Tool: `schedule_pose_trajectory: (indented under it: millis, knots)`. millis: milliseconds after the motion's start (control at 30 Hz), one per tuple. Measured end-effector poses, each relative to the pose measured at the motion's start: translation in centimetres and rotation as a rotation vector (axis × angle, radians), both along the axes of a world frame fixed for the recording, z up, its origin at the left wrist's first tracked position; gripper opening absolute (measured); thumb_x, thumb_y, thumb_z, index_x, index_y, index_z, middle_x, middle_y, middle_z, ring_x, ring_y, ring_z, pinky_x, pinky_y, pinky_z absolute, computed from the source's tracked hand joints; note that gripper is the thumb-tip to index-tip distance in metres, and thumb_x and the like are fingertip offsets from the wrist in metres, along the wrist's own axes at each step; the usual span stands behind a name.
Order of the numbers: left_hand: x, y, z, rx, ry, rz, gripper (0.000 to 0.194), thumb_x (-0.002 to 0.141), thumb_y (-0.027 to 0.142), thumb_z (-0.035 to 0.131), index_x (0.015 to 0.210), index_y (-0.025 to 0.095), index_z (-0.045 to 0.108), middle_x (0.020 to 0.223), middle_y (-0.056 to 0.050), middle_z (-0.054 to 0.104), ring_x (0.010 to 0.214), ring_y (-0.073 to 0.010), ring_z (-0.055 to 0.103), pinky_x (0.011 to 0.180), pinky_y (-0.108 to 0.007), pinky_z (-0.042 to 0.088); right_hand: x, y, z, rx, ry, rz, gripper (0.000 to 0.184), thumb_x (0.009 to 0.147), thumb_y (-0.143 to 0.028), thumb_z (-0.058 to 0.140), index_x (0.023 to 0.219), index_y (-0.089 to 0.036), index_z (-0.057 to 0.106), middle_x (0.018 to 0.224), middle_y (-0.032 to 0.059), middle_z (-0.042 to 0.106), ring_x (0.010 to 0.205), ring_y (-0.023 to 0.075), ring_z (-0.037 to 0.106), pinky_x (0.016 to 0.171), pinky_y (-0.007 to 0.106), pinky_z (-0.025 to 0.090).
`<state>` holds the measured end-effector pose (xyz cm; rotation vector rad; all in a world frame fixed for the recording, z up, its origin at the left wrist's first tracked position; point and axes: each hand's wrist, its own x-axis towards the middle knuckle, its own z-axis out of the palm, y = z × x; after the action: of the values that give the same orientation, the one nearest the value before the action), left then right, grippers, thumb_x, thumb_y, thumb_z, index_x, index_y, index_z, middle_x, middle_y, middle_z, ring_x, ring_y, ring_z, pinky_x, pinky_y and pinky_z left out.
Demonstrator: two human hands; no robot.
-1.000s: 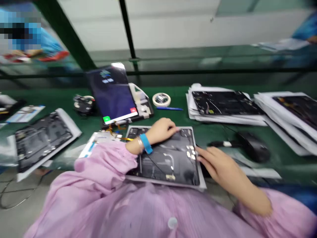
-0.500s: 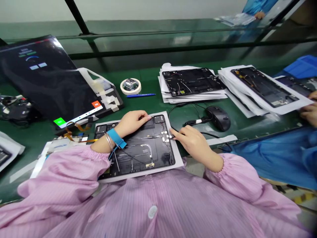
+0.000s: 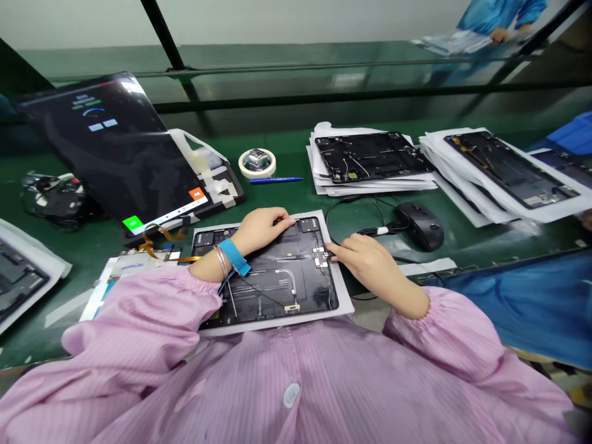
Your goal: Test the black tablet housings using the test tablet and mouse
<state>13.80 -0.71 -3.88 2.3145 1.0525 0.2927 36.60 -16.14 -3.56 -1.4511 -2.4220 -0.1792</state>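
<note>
In front of me an opened tablet housing [image 3: 272, 283], black with thin wires and small boards inside, lies on a white foam sheet [image 3: 345, 300]. My left hand [image 3: 263, 229], with a blue band and bracelets at the wrist, is closed over the housing's far edge, thumb along the rim. At the right edge, beside a small board [image 3: 319, 257], my right hand [image 3: 365, 262] is pinched on what looks like a small dark cable plug, mostly covered by the fingers. An orange flex cable [image 3: 148, 246] lies left of my left wrist.
A lit screen [image 3: 134, 166] leans at the left. Behind are a tape roll [image 3: 271, 166], a blue pen [image 3: 276, 180] and stacked housings [image 3: 370, 157]. A mouse [image 3: 420, 226] lies right; another stack [image 3: 509, 166] stands beyond it. A co-worker's blue sleeve [image 3: 531, 296] is at right.
The whole view has shifted slightly, so everything appears farther right. Both hands keep about the same places on the tablet housing. The co-worker's hands at the right have mostly left the view.
</note>
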Motion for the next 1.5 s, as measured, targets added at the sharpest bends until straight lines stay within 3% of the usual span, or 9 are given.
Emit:
schedule_pose_trajectory:
  millis: [500, 633, 767, 867, 933, 1000, 1100, 1233, 1500]
  knots:
    - [0.4, 0.0, -0.3, 0.02, 0.003, 0.004, 0.035, 0.093, 0.045, 0.048, 0.083, 0.019, 0.069, 0.082, -0.002, 0.07, 0.076, -0.0189, 0.061, 0.063, -0.027, 0.038, -0.9, -0.1, -1.0, -0.007, 0.074, -0.044, 0.034, 0.105, -0.026, 0.037, 0.109, -0.009, 0.067, 0.072, 0.006, 0.055, 0.073, 0.0216, 0.045, 0.068, 0.033, 0.036]
    - [0.4, -0.4, 1.3, 0.036, -0.128, 0.012, 0.025, 0.089, 0.038, 0.06, 0.095, 0.016, 0.07, 0.093, -0.005, 0.072, 0.085, -0.0181, 0.064, 0.073, -0.026, 0.046, -0.1, -0.4, -2.6, 0.039, 0.121, -0.041, 0.036, 0.105, -0.031, 0.037, 0.115, -0.008, 0.064, 0.075, 0.0062, 0.056, 0.072, 0.022, 0.046, 0.07, 0.034, 0.038]
    - [-4.9, 0.4, 6.0, 0.208, -0.428, 0.101, 0.026, 0.091, 0.036, 0.057, 0.103, 0.016, 0.068, 0.109, -0.007, 0.07, 0.101, -0.0175, 0.063, 0.091, -0.028, 0.048, 1.2, 0.4, -4.0, 0.046, 0.128, -0.032, 0.042, 0.105, -0.042, 0.037, 0.118, -0.011, 0.063, 0.076, 0.0046, 0.056, 0.073, 0.0214, 0.05, 0.07, 0.034, 0.039]
    - [-13.1, 1.5, 8.2, 0.353, -0.585, 0.505, 0.029, 0.095, 0.033, 0.047, 0.11, 0.017, 0.065, 0.112, -0.007, 0.068, 0.104, -0.0183, 0.062, 0.096, -0.033, 0.047, 1.4, 0.6, -4.3, 0.029, 0.14, -0.043, 0.045, 0.105, -0.047, 0.036, 0.117, -0.012, 0.063, 0.078, 0.0047, 0.058, 0.073, 0.0214, 0.052, 0.072, 0.035, 0.04]
    - [-18.7, 2.7, 7.7, 0.436, -0.601, 0.879, 0.037, 0.088, 0.022, 0.052, 0.123, 0.015, 0.057, 0.121, -0.01, 0.063, 0.107, -0.0199, 0.06, 0.099, -0.036, 0.046, 1.4, 0.5, -4.3, 0.025, 0.141, -0.053, 0.046, 0.105, -0.047, 0.035, 0.116, -0.013, 0.063, 0.079, 0.0048, 0.059, 0.073, 0.0217, 0.053, 0.072, 0.036, 0.04]
    - [-22.9, 3.8, 6.0, 0.299, -0.484, 1.038, 0.042, 0.076, 0.016, 0.061, 0.117, 0.011, 0.06, 0.117, -0.012, 0.064, 0.103, -0.0226, 0.061, 0.099, -0.038, 0.045, 1.3, 0.5, -4.3, 0.026, 0.141, -0.059, 0.047, 0.104, -0.048, 0.034, 0.115, -0.013, 0.064, 0.079, 0.005, 0.059, 0.073, 0.0221, 0.054, 0.072, 0.036, 0.041]
    - [-25.5, 4.5, 3.0, 0.064, -0.369, 0.929, 0.032, 0.065, 0.026, 0.073, 0.093, 0.012, 0.067, 0.094, -0.008, 0.069, 0.089, -0.0243, 0.063, 0.089, -0.039, 0.049, 1.4, 0.7, -4.4, 0.022, 0.142, -0.063, 0.049, 0.104, -0.051, 0.034, 0.114, -0.014, 0.064, 0.08, 0.0052, 0.061, 0.073, 0.0226, 0.055, 0.072, 0.037, 0.041]
    - [-25.4, 4.3, 1.1, 0.11, -0.211, 0.812, 0.035, 0.062, 0.047, 0.075, 0.074, 0.016, 0.062, 0.083, -0.005, 0.066, 0.086, -0.0239, 0.062, 0.088, -0.038, 0.049, 1.7, 0.8, -4.6, 0.021, 0.145, -0.088, 0.053, 0.102, -0.055, 0.033, 0.114, -0.016, 0.065, 0.079, 0.005, 0.061, 0.073, 0.0231, 0.056, 0.07, 0.037, 0.041]
    - [-25.5, 3.4, 2.4, 0.561, -0.216, 0.902, 0.04, 0.085, 0.029, 0.049, 0.121, 0.014, 0.058, 0.126, -0.012, 0.06, 0.117, -0.0243, 0.053, 0.107, -0.042, 0.039, 2.2, 1.0, -5.2, 0.002, 0.15, -0.098, 0.056, 0.1, -0.06, 0.034, 0.114, -0.017, 0.067, 0.083, 0.0069, 0.064, 0.075, 0.0245, 0.058, 0.071, 0.038, 0.042]
